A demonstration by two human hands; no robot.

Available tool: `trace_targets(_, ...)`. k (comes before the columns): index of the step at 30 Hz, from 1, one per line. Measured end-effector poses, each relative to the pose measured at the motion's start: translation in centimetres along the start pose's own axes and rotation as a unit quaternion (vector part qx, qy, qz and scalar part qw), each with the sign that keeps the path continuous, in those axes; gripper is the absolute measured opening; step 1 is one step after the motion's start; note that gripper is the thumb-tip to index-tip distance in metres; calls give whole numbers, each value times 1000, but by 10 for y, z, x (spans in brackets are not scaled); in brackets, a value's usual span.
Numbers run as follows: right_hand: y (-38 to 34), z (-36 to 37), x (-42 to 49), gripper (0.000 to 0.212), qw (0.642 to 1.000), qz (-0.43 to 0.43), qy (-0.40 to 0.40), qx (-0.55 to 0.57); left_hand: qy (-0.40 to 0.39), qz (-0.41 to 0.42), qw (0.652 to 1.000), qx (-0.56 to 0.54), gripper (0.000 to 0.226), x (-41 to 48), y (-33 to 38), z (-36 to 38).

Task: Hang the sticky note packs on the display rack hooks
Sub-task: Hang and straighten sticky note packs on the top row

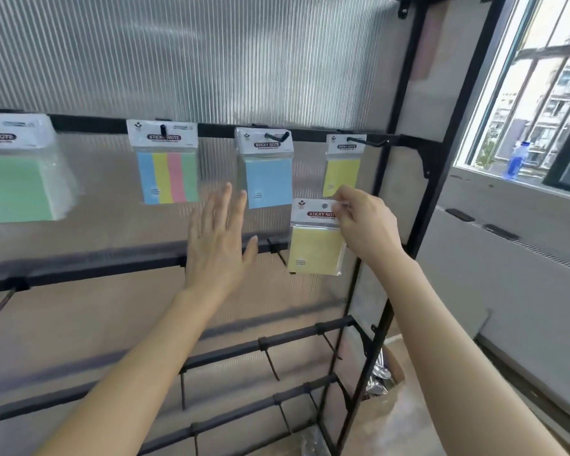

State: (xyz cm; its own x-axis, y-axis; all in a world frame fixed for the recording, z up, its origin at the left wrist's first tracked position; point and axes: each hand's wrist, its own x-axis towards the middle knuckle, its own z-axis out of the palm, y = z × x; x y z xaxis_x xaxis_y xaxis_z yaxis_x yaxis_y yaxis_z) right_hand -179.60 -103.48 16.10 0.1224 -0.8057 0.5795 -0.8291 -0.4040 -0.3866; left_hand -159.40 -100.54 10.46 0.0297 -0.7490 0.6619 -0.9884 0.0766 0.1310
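Observation:
My right hand (364, 222) pinches the white header of a yellow sticky note pack (315, 245), held in the air below the top bar of the black display rack (405, 192). Straight above it, a narrower yellow pack (341, 176) hangs on the rightmost hook (367, 142). On the same bar hang a blue pack (269, 179), a four-colour striped pack (168, 176) and a large green pack (17, 189). My left hand (216, 238) is raised with fingers straight, holding nothing, in front of the rack between the striped and blue packs.
Lower bars of the rack carry bare black hooks (278, 255). A cardboard box (390, 373) with shiny packets sits on the floor behind the rack's right post. A window sill at the right holds a blue plastic bottle (517, 161).

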Motion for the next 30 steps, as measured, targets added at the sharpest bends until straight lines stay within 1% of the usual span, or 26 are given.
trace_targets(3, 17, 0, 22, 11, 1000, 1, 14, 3, 3, 10, 1000, 0, 68, 18, 9, 13)
trace_targets(8, 45, -4, 47, 9, 998, 11, 48, 40, 8, 26, 1000, -2, 67, 39, 26, 36)
trace_targets(14, 80, -22, 75, 15, 996, -21, 73, 55, 21, 28, 999, 2, 67, 54, 54, 57)
trace_targets(15, 85, -25, 81, 14, 995, -30, 71, 62, 23, 24, 999, 5, 67, 55, 59, 60)
trace_targets(17, 93, -31, 92, 9, 994, -52, 60, 80, 29, 12, 999, 11, 67, 58, 68, 64)
trace_targets(22, 109, -44, 119, 11, 987, -94, 48, 118, 53, -29, 997, 48, 72, 61, 89, 68)
trace_targets(24, 115, -48, 128, 12, 985, -97, 25, 140, 53, -45, 996, 61, 73, 61, 96, 67)
trace_targets(27, 118, -50, 138, 23, 982, -108, -19, 154, 54, -61, 993, 82, 72, 60, 102, 67)
trace_targets(30, 117, -52, 144, 27, 976, -124, -60, 167, 62, -75, 991, 87, 72, 58, 105, 66)
